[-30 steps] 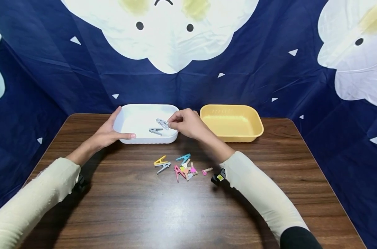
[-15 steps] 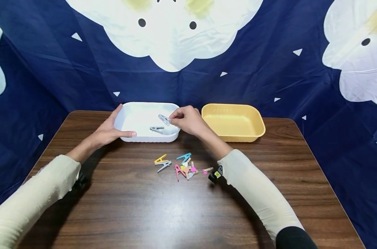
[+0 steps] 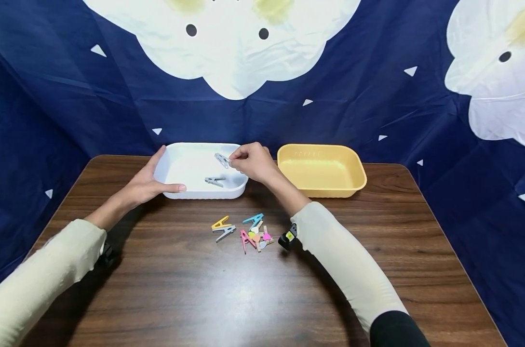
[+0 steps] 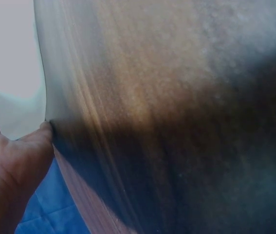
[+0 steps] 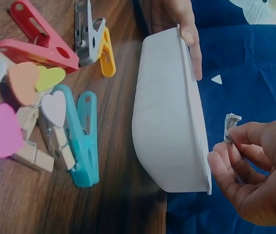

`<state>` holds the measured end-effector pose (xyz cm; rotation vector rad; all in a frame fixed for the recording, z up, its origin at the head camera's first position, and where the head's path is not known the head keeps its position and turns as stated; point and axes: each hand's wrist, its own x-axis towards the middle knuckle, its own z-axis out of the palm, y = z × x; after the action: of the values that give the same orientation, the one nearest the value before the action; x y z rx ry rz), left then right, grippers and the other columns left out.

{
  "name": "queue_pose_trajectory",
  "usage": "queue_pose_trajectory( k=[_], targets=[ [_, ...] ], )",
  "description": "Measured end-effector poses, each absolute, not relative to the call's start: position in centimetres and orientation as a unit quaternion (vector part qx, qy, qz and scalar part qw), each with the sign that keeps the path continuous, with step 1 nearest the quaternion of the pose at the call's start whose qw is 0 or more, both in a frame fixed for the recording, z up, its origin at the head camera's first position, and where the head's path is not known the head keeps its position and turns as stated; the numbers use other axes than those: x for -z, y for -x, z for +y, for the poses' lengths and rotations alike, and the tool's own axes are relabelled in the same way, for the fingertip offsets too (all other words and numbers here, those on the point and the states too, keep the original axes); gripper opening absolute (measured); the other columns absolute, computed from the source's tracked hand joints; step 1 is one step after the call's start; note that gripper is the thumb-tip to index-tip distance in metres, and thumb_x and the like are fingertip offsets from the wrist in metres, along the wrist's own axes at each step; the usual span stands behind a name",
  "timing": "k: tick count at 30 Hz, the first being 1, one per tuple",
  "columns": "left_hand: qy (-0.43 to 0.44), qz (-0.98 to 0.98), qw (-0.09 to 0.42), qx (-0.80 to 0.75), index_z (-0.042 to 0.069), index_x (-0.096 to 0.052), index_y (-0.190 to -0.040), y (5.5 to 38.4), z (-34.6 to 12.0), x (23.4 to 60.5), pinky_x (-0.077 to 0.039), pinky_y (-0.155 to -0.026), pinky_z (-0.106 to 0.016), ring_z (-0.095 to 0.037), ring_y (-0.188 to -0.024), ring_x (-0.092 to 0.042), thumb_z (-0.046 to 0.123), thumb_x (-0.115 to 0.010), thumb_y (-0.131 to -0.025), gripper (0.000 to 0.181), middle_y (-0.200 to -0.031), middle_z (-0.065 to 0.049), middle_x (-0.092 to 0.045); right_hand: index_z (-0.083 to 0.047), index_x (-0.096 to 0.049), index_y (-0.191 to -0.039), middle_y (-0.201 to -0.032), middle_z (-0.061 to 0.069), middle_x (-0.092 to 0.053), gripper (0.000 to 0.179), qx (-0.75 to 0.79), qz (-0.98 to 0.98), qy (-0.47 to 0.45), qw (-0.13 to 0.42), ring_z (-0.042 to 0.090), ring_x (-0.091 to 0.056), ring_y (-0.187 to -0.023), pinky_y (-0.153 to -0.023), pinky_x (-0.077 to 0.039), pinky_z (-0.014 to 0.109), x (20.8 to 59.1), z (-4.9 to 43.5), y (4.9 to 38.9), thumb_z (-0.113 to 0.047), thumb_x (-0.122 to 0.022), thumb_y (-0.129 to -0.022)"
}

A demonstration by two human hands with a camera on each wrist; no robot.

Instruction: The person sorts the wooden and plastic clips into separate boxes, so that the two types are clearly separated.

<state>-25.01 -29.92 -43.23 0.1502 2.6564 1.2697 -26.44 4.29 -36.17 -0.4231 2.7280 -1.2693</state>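
Observation:
My right hand (image 3: pixel 254 161) pinches a grey clothespin (image 3: pixel 222 160) between thumb and fingertips, over the right part of the white basin (image 3: pixel 201 195). In the right wrist view this clothespin (image 5: pixel 231 126) shows end-on, above the basin's rim. A second grey clothespin (image 3: pixel 215 181) lies on the basin floor. At the basin's left end rests my left hand (image 3: pixel 146 185), its thumb straight along the front rim and its fingers along the left side. The left wrist view has the thumb (image 4: pixel 43 131) at the rim.
A yellow basin (image 3: pixel 323 193) stands right of the white one. Nearer on the wooden table lie yellow (image 3: pixel 220 222), grey (image 3: pixel 224 232), blue (image 3: pixel 253 220) and pink clothespins (image 3: pixel 246 240), beside small wooden pegs with coloured hearts (image 3: pixel 257 237). A blue cloth (image 3: pixel 266 120) hangs behind.
The right hand has lifted the pinched clothespin slightly, towards the back of the white basin. The right forearm has shifted left, over the outlying pink-heart peg. The left hand keeps its place on the basin.

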Motion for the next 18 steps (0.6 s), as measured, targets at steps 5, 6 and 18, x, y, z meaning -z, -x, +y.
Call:
queue_pose_trajectory(
  k=[5,6,18],
  targets=[
    [-0.052,0.896,0.097,-0.431,0.026,0.017,-0.180,25.0,-29.9,43.2,-0.010,-0.140,-0.070,-0.046,-0.176,-0.002,0.033,-0.099,-0.088,0.148,-0.191,-0.016,0.009,-0.014,-0.088,-0.110,-0.097,0.002,-0.083,0.012,0.417,0.899,0.117,0.061,0.012,-0.072,-0.084,-0.073,-0.052,0.023,36.3,3.5,27.1,-0.022,-0.081,-0.104],
    [-0.052,0.896,0.097,-0.431,0.026,0.017,-0.180,25.0,-29.9,43.2,-0.010,-0.140,-0.070,-0.046,-0.176,-0.002,0.033,-0.098,-0.088,0.148,-0.191,-0.016,0.009,-0.014,-0.088,-0.109,-0.097,0.002,-0.083,0.012,0.420,0.898,0.112,0.062,0.012,-0.072,-0.084,-0.072,-0.052,0.023,36.3,3.3,27.3,-0.022,-0.081,-0.104],
    [-0.047,0.898,0.100,-0.426,0.028,0.017,-0.180,24.9,-30.0,43.2,-0.008,-0.140,-0.072,-0.046,-0.176,0.000,0.035,-0.099,-0.088,0.149,-0.191,-0.014,0.011,-0.015,-0.088,-0.105,-0.095,0.002,-0.084,0.010,0.427,0.899,0.078,0.060,0.012,-0.073,-0.082,-0.072,-0.052,0.023,36.8,2.0,28.5,-0.022,-0.082,-0.104]
  ],
)
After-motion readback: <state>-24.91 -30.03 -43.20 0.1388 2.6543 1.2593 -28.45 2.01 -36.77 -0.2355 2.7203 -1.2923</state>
